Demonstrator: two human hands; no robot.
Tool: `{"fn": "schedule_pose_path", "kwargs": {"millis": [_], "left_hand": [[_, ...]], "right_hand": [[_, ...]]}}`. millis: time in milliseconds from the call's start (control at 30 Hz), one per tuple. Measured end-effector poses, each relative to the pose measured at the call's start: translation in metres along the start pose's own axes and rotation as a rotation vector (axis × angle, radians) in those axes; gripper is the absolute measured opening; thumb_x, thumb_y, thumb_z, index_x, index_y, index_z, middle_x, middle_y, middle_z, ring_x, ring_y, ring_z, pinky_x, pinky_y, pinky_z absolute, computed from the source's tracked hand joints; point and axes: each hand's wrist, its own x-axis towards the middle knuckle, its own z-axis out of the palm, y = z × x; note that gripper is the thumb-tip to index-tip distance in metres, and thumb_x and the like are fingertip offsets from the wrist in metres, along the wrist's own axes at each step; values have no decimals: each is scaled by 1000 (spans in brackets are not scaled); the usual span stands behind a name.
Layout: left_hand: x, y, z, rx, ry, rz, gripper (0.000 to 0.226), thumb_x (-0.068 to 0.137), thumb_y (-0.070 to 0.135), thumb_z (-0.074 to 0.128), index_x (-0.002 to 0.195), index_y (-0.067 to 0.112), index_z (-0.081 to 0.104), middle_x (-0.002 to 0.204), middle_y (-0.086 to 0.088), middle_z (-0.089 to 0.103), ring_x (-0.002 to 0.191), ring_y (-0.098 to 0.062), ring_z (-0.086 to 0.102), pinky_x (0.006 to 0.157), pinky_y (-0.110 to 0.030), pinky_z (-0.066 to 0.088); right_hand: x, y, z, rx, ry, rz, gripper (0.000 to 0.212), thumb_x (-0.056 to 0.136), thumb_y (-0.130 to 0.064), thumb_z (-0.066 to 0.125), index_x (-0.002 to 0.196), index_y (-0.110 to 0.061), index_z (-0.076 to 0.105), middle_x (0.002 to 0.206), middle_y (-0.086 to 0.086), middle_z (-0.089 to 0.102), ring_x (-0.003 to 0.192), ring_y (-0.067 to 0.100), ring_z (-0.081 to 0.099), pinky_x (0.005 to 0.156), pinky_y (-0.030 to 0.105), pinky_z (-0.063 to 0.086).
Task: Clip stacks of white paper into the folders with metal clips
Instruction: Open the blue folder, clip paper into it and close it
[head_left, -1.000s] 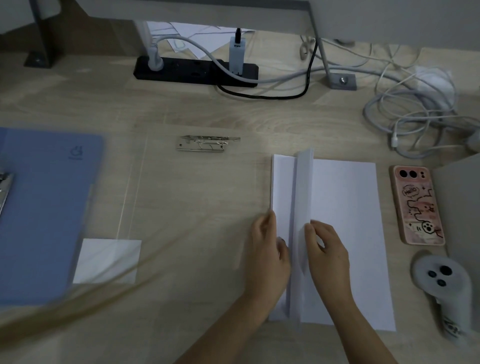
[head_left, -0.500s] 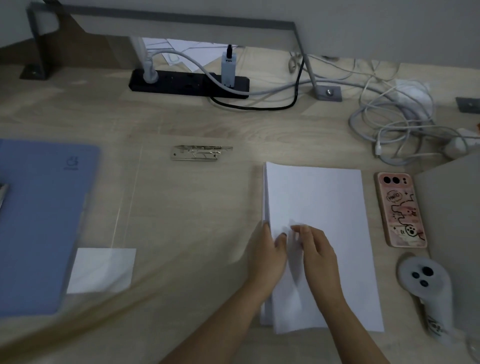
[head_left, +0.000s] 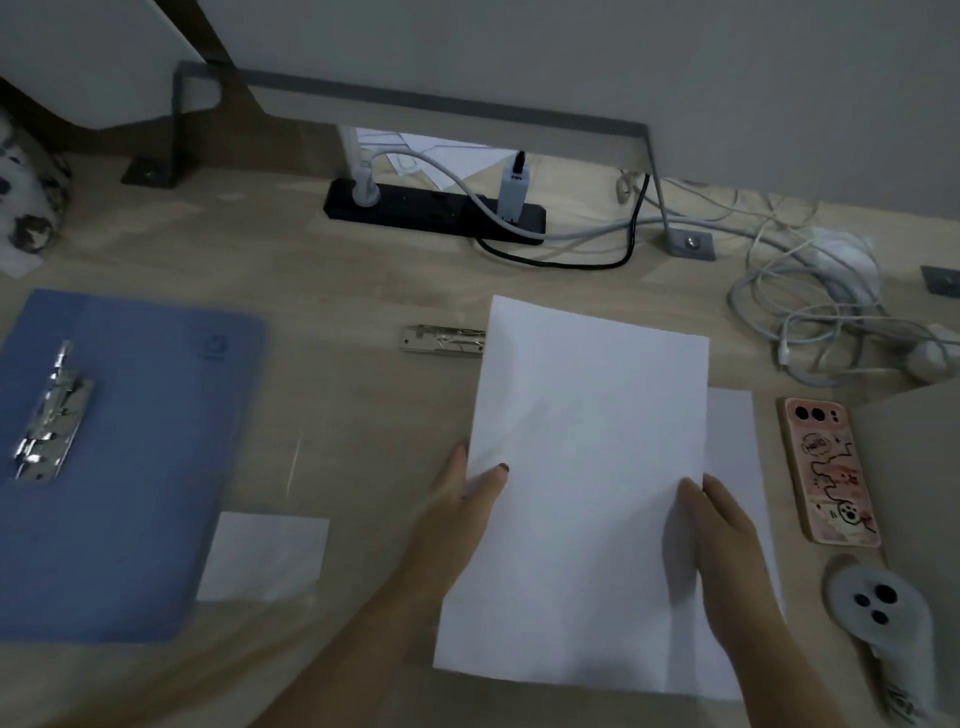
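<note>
A stack of white paper (head_left: 587, 457) is lifted off the desk, held at both side edges. My left hand (head_left: 467, 499) grips its left edge with the thumb on top. My right hand (head_left: 722, 525) grips its right edge. More white sheets (head_left: 732, 447) lie flat beneath, showing at the right. A blue folder (head_left: 140, 441) lies open at the left with a metal clip (head_left: 49, 415) fixed on it. A second, loose metal clip (head_left: 441, 340) lies on the desk, partly hidden by the lifted paper.
A small white sheet (head_left: 265, 556) lies under clear plastic beside the folder. A phone in a pink case (head_left: 826, 467) and a grey controller (head_left: 883, 623) lie at the right. A black power strip (head_left: 431, 213) and tangled white cables (head_left: 815, 312) run along the back.
Both hands moved from the paper's left edge to opposite sides and lifted a stack off the pile. The view tilted, bringing the folder's metal clip into sight.
</note>
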Motion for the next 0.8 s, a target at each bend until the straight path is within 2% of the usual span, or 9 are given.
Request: {"fn": "schedule_pose_path", "kwargs": {"millis": [67,100,167,233,333,400,467,533,800], "left_hand": [[1,-5,-27,-2,62,-22,37,85,26,61,121,19,54,123,-3,62,112,-20,59,100,-39,46],[0,-9,-40,-6,91,-30,28,88,22,60,116,22,55,119,-3,63,108,-18,61,95,-32,49],[-1,-17,-65,-11,148,-30,19,91,12,55,99,29,55,107,5,65,96,-1,64,76,-8,49],[-3,-21,-86,-25,184,-32,23,92,10,52,93,33,50,97,17,58,79,19,58,65,3,41],[-4,-35,-102,15,209,-43,25,93,16,51,117,23,48,107,14,54,98,4,54,81,-9,37],[-2,-41,-106,60,220,-46,26,94,18,49,120,20,47,108,13,53,102,-3,49,86,-16,34],[3,-45,-110,138,239,-38,6,95,20,46,97,20,52,89,10,54,82,-4,51,74,-20,37],[11,-46,-114,251,284,-35,24,96,25,44,72,21,43,65,6,45,61,-11,44,56,-26,32],[31,-43,-121,428,354,-35,18,96,32,42,88,21,55,70,10,53,67,-9,52,58,-27,37]], "right_hand": [[-8,-3,26,10,-37,-19,18,93,-25,48,88,-14,62,100,15,64,101,34,59,98,49,41],[-11,-3,40,10,-58,-20,19,93,-23,48,87,-12,62,98,17,65,99,34,60,96,49,43],[-18,-3,67,9,-125,-24,20,92,-21,48,85,-9,62,94,24,64,89,35,61,86,46,47],[-24,1,89,14,-163,3,21,92,-20,49,80,-5,58,82,29,55,75,28,55,71,37,43],[-27,5,111,44,-166,105,22,92,-17,51,71,-12,55,66,11,45,64,22,45,60,31,34],[-27,9,119,36,-154,140,26,91,-17,51,65,-17,53,64,8,42,61,22,41,56,31,31],[-26,11,123,16,-137,146,24,90,-17,51,66,-16,54,66,10,42,63,24,41,58,33,32],[-24,10,124,2,-121,119,19,90,-19,51,74,-11,56,70,13,44,68,25,44,64,35,35],[-17,5,128,-44,-99,96,18,93,-23,48,82,-17,62,87,7,59,84,22,53,79,35,41]]}}
